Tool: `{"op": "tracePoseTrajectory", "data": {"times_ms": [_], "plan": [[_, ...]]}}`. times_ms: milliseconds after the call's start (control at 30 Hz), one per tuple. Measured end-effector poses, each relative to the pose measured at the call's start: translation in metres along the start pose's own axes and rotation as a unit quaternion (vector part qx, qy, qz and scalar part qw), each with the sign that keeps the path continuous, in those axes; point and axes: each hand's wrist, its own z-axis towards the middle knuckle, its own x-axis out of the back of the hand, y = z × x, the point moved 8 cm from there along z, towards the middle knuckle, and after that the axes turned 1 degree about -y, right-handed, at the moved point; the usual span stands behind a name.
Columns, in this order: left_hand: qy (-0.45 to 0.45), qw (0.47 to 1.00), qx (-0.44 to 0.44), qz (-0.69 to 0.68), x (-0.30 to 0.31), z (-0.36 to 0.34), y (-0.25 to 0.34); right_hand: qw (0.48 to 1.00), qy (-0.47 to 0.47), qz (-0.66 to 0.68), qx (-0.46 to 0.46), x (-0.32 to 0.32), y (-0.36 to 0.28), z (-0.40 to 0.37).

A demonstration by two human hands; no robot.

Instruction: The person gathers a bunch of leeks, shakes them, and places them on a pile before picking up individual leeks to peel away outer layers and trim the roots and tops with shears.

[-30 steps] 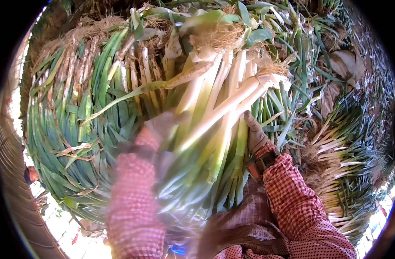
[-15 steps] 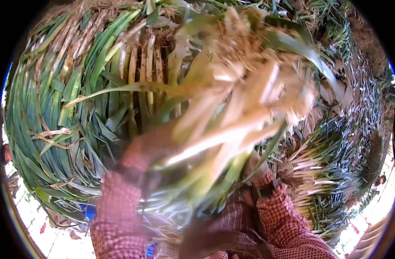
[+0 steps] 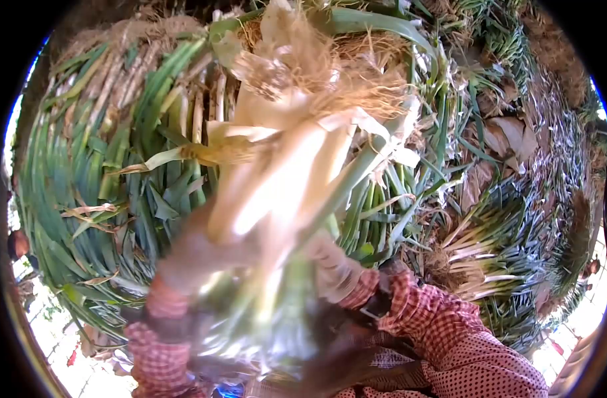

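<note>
A thick bunch of leeks or large green onions (image 3: 283,166) stands upright close in front of me, its tangled roots at the top and its green leaves hanging blurred below. My left hand (image 3: 214,245) is wrapped round the left side of the stalks. My right hand (image 3: 327,255) presses on the bunch from the right, lower down, with its fingers mostly hidden behind the stalks. Both forearms come in from the bottom in red checked sleeves.
A large stack of leeks (image 3: 84,192) fills the left side. Smaller green onions (image 3: 482,259) lie in a row at the right, with dry brown leaves (image 3: 512,139) above them. More greens cover the far right.
The bunch has shifted left and turned more upright, its roots now gathered at the top. My right hand has moved left and up against the stalks, and green leaves show where the roots were.
</note>
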Motion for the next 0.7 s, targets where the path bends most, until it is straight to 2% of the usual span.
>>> {"op": "tracePoseTrajectory", "data": {"times_ms": [100,167,200,300,367,400,433,467,533,600,667,700], "plan": [[0.042,0.998,-0.007,0.044,-0.018,-0.040,0.039,0.994,-0.085,0.070,-0.027,-0.056,0.016,-0.038],[0.011,1.000,-0.012,0.021,-0.048,-0.057,0.038,0.985,-0.129,0.090,-0.070,-0.074,0.023,-0.074],[-0.004,0.999,0.031,0.007,-0.063,-0.067,0.014,0.981,-0.141,0.096,-0.097,-0.072,0.021,-0.098],[-0.042,0.986,0.151,-0.048,-0.119,-0.096,-0.061,0.951,-0.139,0.078,-0.265,-0.030,0.012,-0.198],[-0.078,0.972,0.182,-0.127,-0.167,-0.092,-0.112,0.878,-0.128,-0.035,-0.460,-0.001,-0.029,-0.263],[-0.068,0.970,0.187,-0.143,-0.186,-0.084,-0.139,0.838,-0.162,-0.186,-0.487,0.013,-0.062,-0.268],[-0.050,0.967,0.187,-0.165,-0.203,-0.077,-0.164,0.770,-0.205,-0.323,-0.511,0.027,-0.096,-0.273],[-0.024,0.966,0.184,-0.182,-0.217,-0.070,-0.184,0.718,-0.270,-0.496,-0.407,0.034,-0.121,-0.264],[0.022,0.963,0.171,-0.209,-0.233,-0.054,-0.208,0.602,-0.252,-0.612,-0.447,0.059,-0.179,-0.268],[0.000,0.965,0.180,-0.190,-0.246,-0.046,-0.215,0.711,-0.102,-0.645,-0.259,0.021,-0.239,-0.228],[-0.066,0.968,0.212,-0.114,-0.255,-0.043,-0.214,0.570,-0.120,-0.812,-0.045,-0.024,-0.255,-0.179],[-0.083,0.963,0.237,-0.099,-0.261,-0.045,-0.217,0.498,-0.124,-0.857,-0.036,-0.020,-0.237,-0.157]]}}
